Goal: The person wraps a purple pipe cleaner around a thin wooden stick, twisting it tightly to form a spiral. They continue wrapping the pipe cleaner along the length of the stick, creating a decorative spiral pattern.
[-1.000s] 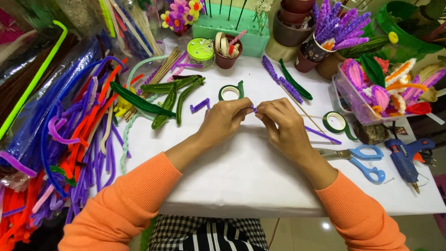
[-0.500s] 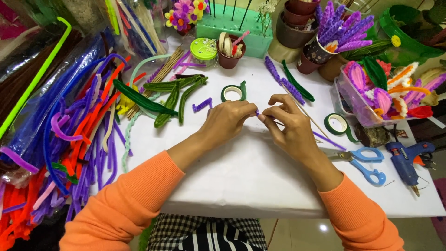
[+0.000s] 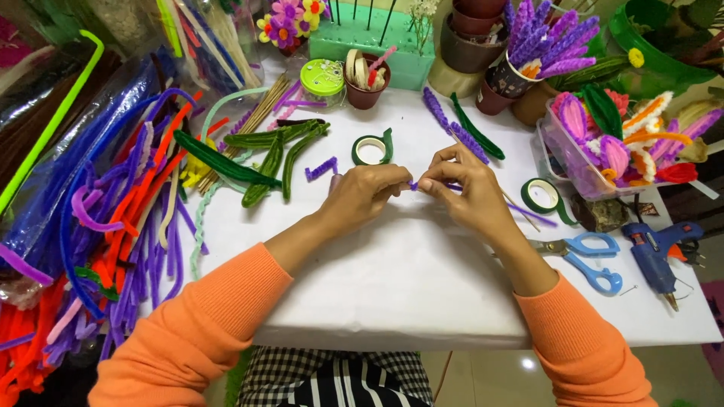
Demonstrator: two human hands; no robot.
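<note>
My left hand (image 3: 363,194) and my right hand (image 3: 467,194) meet fingertip to fingertip over the white table (image 3: 392,286). Between them they pinch a short purple pipe cleaner (image 3: 414,185); only a small bit shows between the fingers, and more of it trails right behind the right hand. Both sleeves are orange. A roll of green floral tape (image 3: 371,149) lies just beyond the hands, and a loose curled purple pipe cleaner piece (image 3: 321,167) lies to its left.
A big heap of purple, orange and red pipe cleaners (image 3: 98,226) fills the left. Green twisted stems (image 3: 264,154) lie beside it. Blue scissors (image 3: 588,260), a blue glue gun (image 3: 654,260), another tape roll (image 3: 546,196) and a clear box of pipe-cleaner flowers (image 3: 603,147) sit right. Pots stand behind.
Both hands stay together at the same spot; the fingers have shifted slightly around the purple pipe cleaner. The view has tilted a little.
</note>
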